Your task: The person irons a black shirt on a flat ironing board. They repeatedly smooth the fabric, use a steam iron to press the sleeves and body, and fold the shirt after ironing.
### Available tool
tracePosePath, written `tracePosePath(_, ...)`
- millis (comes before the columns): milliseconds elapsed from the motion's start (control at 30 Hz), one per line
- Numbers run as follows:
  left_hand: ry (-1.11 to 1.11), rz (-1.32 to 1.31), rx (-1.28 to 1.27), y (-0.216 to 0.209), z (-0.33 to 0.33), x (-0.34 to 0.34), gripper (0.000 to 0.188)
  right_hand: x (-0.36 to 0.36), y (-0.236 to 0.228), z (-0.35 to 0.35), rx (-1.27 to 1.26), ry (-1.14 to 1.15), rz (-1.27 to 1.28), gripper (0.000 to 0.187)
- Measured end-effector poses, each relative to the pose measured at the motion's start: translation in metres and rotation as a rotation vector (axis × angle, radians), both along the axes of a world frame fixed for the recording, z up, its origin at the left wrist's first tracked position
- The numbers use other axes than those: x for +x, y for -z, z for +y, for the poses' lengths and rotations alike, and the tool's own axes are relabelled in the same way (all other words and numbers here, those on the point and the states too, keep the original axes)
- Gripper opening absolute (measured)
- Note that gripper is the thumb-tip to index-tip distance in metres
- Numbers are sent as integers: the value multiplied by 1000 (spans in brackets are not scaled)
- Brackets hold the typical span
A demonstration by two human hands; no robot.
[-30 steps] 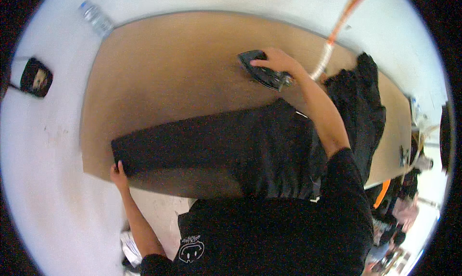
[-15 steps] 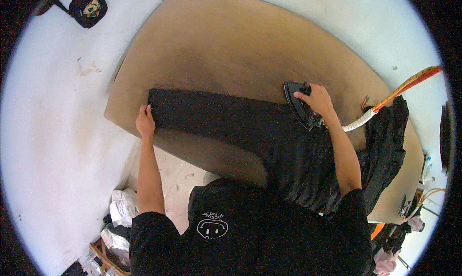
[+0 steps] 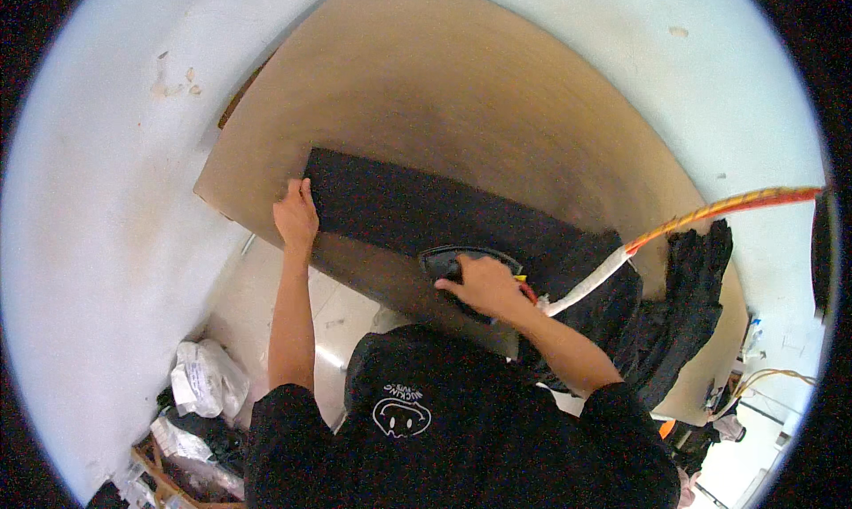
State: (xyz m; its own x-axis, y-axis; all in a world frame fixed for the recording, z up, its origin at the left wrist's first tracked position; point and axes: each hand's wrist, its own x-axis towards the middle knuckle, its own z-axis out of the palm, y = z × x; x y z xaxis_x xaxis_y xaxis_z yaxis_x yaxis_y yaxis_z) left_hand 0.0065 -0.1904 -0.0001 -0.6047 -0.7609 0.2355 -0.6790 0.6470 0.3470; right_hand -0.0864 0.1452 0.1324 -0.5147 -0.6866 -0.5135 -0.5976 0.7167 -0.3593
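Observation:
Black trousers [image 3: 417,207], as they appear, lie across a brown padded ironing table [image 3: 426,92], one long leg spread flat toward the left. At the hem end of that leg, my left hand [image 3: 297,212] pinches the near edge of the cloth. My right hand [image 3: 488,289] is wrapped round the handle of a dark clothes iron [image 3: 437,262]. The iron lies at the near edge of the leg, its pointed end toward the left. From its back runs a cord [image 3: 590,283], white-wrapped near the iron and orange-yellow farther out.
Bunched black cloth [image 3: 692,287] lies on the table's right end. White walls [image 3: 115,198] border the left and far sides. White plastic bags [image 3: 209,380] and a wooden-edged container [image 3: 164,473] stand low at the left. Tiled floor [image 3: 266,287] shows below the table's near left edge.
My right hand has brought the iron from the leg's far edge leftward and nearer to me. The cord trails after it. My left hand stays at the hem while the view has shifted.

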Motion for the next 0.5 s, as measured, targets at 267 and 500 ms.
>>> tracePosePath(267, 51, 71, 167, -9, -1, 9, 22, -31, 30, -187, -242, -89, 102, 67)
tracePosePath(500, 30, 475, 616, -15, -2, 46, 39, -127, 20, -337, -161, -163, 54, 63)
